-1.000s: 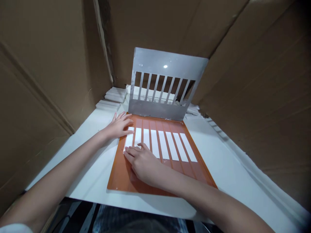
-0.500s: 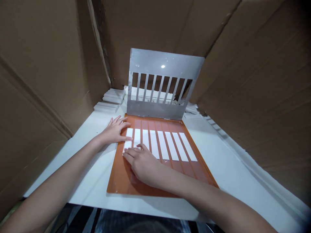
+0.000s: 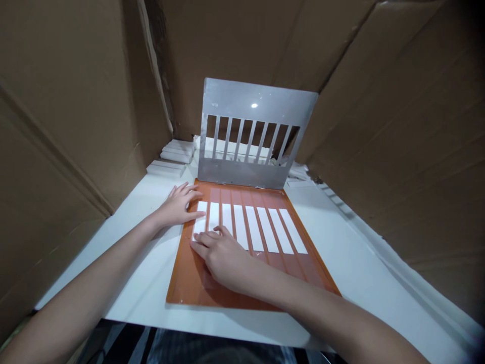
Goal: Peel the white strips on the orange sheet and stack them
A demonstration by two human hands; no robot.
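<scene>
An orange board point(image 3: 182, 283) lies on the white table, with several white strips point(image 3: 267, 230) side by side across its middle. My left hand point(image 3: 177, 205) rests at the board's upper left edge, fingers spread, its thumb on the leftmost strip point(image 3: 200, 222). Over the lower left of the board is my right hand point(image 3: 222, 253), its fingers apart and their tips at the lower end of that same strip. A grey slotted plate point(image 3: 257, 101) stands upright along the board's far edge.
Stacks of white strips point(image 3: 166, 168) sit at the back left of the table point(image 3: 132, 283). More white pieces point(image 3: 299, 172) lie at the back right. Brown cardboard walls point(image 3: 68, 101) enclose the left, back and right sides.
Both hands stay at the leftmost strip. The fingertips of my right hand have shifted very slightly; the board and the plate keep their places.
</scene>
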